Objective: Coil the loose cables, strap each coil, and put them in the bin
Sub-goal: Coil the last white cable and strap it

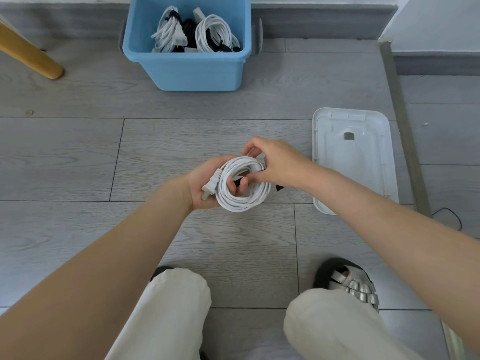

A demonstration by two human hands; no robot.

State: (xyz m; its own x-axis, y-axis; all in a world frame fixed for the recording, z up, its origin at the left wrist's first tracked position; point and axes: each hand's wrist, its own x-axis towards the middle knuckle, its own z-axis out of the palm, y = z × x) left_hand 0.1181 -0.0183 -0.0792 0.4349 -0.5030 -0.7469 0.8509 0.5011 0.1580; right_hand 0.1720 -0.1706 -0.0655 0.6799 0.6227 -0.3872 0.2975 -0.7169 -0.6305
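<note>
- A coiled white cable (242, 187) is held at the centre of the frame, above the grey plank floor (78, 152), well apart from the blue bin (187, 71) at the upper centre.
- The left hand (207, 185) is cupped under the coil, its fingers curled up through the middle of the ring; this grip is closed around the bundled turns, with the white plug (211, 187) lying against the palm.
- The right hand (275, 162) is curled over the coil's right edge, where a black strap (240, 181) is pinched; a dark end of it shows below the wrist. Whether the strap is already fastened cannot be told.
- Several coils, white and black, are already lying in the bin, so the task is judged to be well along, with this coil at the strapping step.
- The cable is judged light, soft and springy: the turns would likely fan out if the hold were loosened before the strap is closed.
- The best hold is judged to be across all the turns at once, beside the strap, rather than on the plug or a single loop.
- A white lid (353, 157) is lying on the floor at the right of the frame, and a wooden leg (31, 53) is seen at the upper left.
</note>
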